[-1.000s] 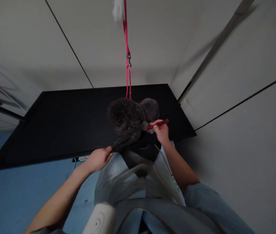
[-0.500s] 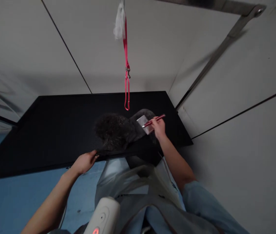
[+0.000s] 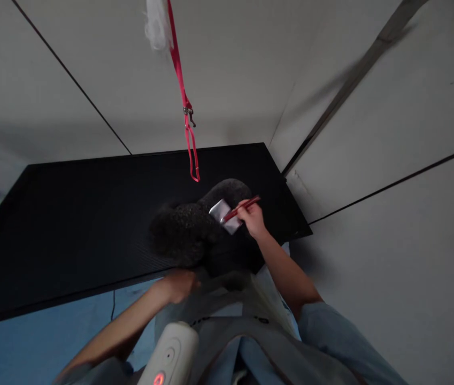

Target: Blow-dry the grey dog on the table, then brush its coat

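In our right hand (image 3: 252,218) we have a red-handled brush (image 3: 231,215), the grip closed around the handle with the fingers bent over it. The brush is right of centre, its pale, rectangular head lying over the fur of a dark animal (image 3: 182,227) on the black surface (image 3: 70,224). The handle's long axis runs aslant, the head end pointing left and near, the free end pointing right and far, past our knuckles. The animal stretches in much the same direction, its fluffy end to the left and its smoother, rounded end to the far right. Our left hand (image 3: 182,286) is at the near edge of the surface, just below the fluffy end; it is blurred and its fingertips are lost in the dark, so we cannot tell whether that grip grasps anything. Beyond the animal hangs 1 red strap (image 3: 177,69), ending in a loop, with a white tuft (image 3: 158,27) beside its upper part. Nearest us, 1 white device (image 3: 170,353) shows a lit red mark.
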A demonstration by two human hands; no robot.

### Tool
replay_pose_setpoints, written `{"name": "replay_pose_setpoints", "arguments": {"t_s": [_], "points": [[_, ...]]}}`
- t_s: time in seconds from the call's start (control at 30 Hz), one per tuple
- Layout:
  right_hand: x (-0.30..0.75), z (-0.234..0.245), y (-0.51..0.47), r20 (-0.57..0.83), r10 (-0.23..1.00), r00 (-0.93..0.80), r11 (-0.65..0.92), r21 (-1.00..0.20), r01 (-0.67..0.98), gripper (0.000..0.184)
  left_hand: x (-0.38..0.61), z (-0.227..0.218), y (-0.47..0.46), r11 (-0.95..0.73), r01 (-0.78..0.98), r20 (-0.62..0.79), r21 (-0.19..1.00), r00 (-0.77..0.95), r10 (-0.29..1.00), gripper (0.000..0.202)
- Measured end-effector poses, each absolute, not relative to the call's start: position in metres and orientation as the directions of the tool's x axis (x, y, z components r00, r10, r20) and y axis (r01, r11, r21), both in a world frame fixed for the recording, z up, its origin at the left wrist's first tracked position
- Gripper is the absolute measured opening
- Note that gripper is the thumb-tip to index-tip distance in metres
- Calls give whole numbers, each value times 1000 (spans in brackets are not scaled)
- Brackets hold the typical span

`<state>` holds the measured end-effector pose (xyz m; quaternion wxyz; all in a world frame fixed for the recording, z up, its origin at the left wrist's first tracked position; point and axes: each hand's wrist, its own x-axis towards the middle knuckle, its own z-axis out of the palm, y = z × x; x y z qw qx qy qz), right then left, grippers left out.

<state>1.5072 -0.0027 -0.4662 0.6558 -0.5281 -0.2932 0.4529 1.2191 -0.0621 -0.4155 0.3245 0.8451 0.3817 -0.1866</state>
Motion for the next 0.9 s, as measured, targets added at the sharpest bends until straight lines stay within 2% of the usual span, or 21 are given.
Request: {"name": "replay_pose_setpoints", "arguments": {"t_s": [0.03,0.07,0.1,0.17,0.2,0.23,0.3,0.33,0.37,0.4,0.47,0.5,0.53,0.6,0.63,0.67,0.7,0.77,0.8,0.83,0.9], "points": [[1508,-468,-3,-124,922,367,-2,-949,-316,34,1239,-402,-61,-566,656,-507,500,751,422,28],[1510,-469,-3,-149,912,382,-7,-937,-350,35,1258,-391,-56,-611,553,-356,566,833,424,33],[1513,-469,-3,-163,870,465,26,-927,-374,35,1276,-383,-49,-638,513,-210,575,845,491,36],[1518,-469,-4,-137,730,670,133,-932,-336,33,1303,-381,-27,-619,634,-15,464,704,710,48],[1520,-468,-5,-103,702,705,151,-945,-290,31,1311,-386,-15,-548,746,12,380,588,809,59],[1520,-468,-5,-71,734,676,137,-959,-248,29,1315,-394,-3,-457,836,-6,304,482,876,71],[1516,-468,-6,-60,880,471,42,-978,-202,29,1312,-414,14,-310,930,-117,199,336,934,90],[1514,-468,-6,-74,928,366,-1,-981,-195,30,1307,-423,19,-271,946,-171,180,302,938,94],[1512,-468,-5,-90,933,349,-22,-981,-195,30,1299,-431,22,-248,952,-219,179,284,934,97],[1511,-468,-4,-92,893,441,-5,-981,-195,28,1291,-437,22,-232,953,-259,193,278,925,99],[1507,-467,-3,-17,734,679,96,-987,-129,25,1275,-443,21,-209,947,-325,246,283,902,101],[1503,-467,-3,33,701,712,124,-989,-77,23,1269,-444,19,-195,942,-353,272,286,891,102],[1498,-466,-3,66,744,665,122,-992,-39,21,1265,-444,18,-183,939,-373,293,288,882,102],[1487,-464,-2,19,927,375,40,-998,-48,22,1260,-444,17,-158,938,-392,309,277,877,103],[1483,-463,0,-34,972,230,-16,-997,-80,23,1259,-444,17,-145,942,-398,304,264,878,103],[1481,-461,3,-70,973,218,-45,-992,-121,23,1259,-445,17,-134,946,-404,296,251,880,103],[1480,-459,7,-80,935,345,-26,-987,-157,22,1258,-446,17,-126,949,-414,289,243,877,103],[1480,-455,13,-12,797,604,99,-984,-149,21,1257,-448,16,-125,948,-441,291,250,862,104],[1480,-454,15,27,791,612,125,-985,-118,21,1257,-450,14,-130,945,-453,300,261,853,106],[1477,-454,16,38,845,534,110,-989,-103,21,1256,-451,13,-134,940,-460,313,273,845,107],[1469,-455,15,-27,967,254,4,-993,-119,24,1254,-454,9,-132,932,-463,337,286,839,107]]}}
